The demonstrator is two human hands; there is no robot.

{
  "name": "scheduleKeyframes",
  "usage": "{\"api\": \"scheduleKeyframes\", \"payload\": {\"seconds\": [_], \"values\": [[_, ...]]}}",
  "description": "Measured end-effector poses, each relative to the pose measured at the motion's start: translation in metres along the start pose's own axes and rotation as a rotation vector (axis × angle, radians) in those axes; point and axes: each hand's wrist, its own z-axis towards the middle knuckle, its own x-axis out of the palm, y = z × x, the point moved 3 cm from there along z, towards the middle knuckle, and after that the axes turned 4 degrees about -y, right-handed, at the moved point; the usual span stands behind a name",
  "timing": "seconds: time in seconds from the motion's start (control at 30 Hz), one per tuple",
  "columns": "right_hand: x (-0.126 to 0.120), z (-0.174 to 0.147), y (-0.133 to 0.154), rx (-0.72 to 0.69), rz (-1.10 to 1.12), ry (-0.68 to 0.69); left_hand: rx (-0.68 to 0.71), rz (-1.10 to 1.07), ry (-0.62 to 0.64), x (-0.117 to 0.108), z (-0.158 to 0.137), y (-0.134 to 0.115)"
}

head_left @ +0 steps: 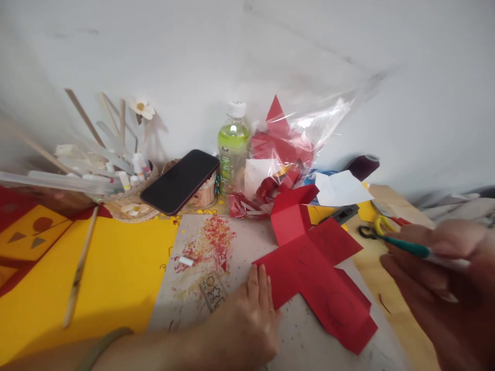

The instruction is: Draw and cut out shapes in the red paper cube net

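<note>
A red paper box net [305, 263] lies partly folded on a stained grey-white board [286, 340], with faint dark pencil-like lines and several raised flaps. My left hand [251, 314] rests on the board, its fingers stretched flat on the net's left edge. At the right, my right hand [444, 273] is closed around a slim teal-and-white pen-shaped tool [410, 246]. It is held above the table, apart from the net, with its tip pointing left. Blur keeps the tool's exact kind unclear. A clear stencil [212, 292] lies beside my left wrist.
Yellow paper [116, 268] with a wooden stick [80, 270] lies at left. Behind stand a basket of markers [129, 203], a phone [181, 180], a drink bottle [233, 149] and a plastic bag [286, 149] of red paper. A small white piece [186, 261] and red scraps lie on the board.
</note>
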Motion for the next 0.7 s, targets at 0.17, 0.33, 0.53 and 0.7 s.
{"api": "scheduleKeyframes", "payload": {"seconds": [0.17, 0.33, 0.53, 0.7], "values": [[0.02, 0.002, 0.001, 0.102, 0.091, 0.024, -0.025, -0.001, -0.019, -0.002, 0.002, 0.001], [0.012, 0.008, -0.002, 0.048, 0.148, -0.051, 0.051, -0.028, -0.014, -0.005, 0.001, -0.002], [0.023, -0.001, -0.004, 0.081, 0.082, -0.012, 0.054, -0.053, -0.037, -0.008, 0.001, -0.002], [0.044, -0.007, -0.035, 0.178, -0.123, 0.262, 0.042, -0.071, -0.056, -0.011, 0.004, -0.003]]}}
